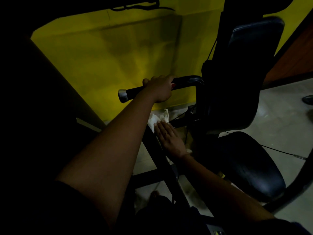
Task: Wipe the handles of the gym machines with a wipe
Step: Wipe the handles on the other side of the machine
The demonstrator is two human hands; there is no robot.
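Note:
A black machine handle [133,92] with a silver end cap sticks out to the left in the middle of the view. My left hand [160,89] grips that handle, fingers curled over its top. Lower down, my right hand [169,138] lies flat with straight fingers on a white wipe [158,118], pressing it against a dark slanted frame bar [153,145]. Most of the wipe shows beyond my fingertips; the rest is under my palm.
A black padded backrest [254,41] and seat [254,168] of the machine fill the right side. A yellow wall [101,56] stands behind the handle. Pale floor tiles [279,119] show at right, crossed by thin cables. A dark mass blocks the left.

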